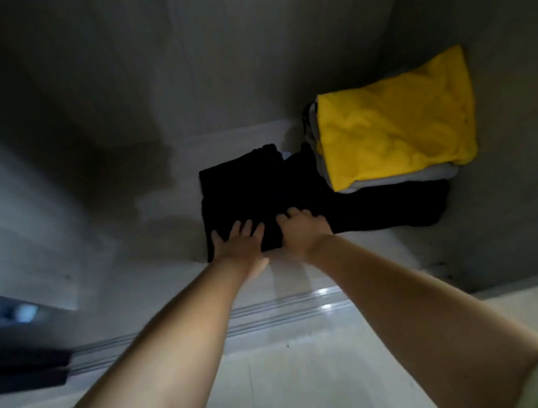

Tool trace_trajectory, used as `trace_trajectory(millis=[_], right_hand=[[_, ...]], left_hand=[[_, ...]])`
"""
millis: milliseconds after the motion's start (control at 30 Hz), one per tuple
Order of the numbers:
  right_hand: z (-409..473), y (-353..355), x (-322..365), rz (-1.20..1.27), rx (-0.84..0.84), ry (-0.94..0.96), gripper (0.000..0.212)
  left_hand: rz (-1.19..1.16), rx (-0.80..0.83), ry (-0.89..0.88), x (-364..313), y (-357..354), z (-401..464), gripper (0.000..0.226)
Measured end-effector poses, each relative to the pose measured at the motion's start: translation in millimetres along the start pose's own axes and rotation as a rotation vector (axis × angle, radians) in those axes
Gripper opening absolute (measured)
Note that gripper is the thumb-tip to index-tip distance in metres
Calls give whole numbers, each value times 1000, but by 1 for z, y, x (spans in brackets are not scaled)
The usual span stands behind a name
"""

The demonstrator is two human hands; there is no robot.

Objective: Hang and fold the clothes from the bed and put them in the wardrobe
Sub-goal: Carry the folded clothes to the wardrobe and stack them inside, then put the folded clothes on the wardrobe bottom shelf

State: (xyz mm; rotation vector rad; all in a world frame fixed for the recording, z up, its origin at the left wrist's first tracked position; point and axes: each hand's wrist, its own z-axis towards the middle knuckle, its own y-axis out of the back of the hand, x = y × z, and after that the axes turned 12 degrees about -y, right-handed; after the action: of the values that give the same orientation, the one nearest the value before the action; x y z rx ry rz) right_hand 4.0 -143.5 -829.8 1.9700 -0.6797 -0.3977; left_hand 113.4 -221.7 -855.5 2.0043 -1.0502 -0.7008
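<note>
Black folded garment lies at the wardrobe shelf's front edge, bare shelf to its left; left hand and right hand press it, each grip spread flat.

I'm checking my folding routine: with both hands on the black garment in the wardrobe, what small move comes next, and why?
Probably lift both hands away. The left hand and right hand lie flat on the folded black garment, which already rests on the wardrobe floor beside the stack topped by the yellow garment, so placing looks finished.
</note>
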Motion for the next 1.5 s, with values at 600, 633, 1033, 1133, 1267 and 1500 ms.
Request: trace_trajectory(millis=[600,633,1033,1133,1267,1500], right_hand=[[-339,351,-133,137,-49,-418,39],[-354,361,-137,135,-56,-436,42],[-503,431,-176,246,-231,-801,49],[-540,431,-197,290,-261,-870,38],[-597,412,-237,344,-265,-982,40],[-729,349,-327,352,-268,-1132,43]], left_hand=[[-16,-262,-428,-227,379,-298,26],[-17,-279,-448,-234,392,-307,28],[187,-383,-748,-306,476,-405,30],[206,-393,-830,-345,484,-421,31],[230,-353,-973,-414,471,-436,26],[295,-289,-1163,-577,413,-480,36]])
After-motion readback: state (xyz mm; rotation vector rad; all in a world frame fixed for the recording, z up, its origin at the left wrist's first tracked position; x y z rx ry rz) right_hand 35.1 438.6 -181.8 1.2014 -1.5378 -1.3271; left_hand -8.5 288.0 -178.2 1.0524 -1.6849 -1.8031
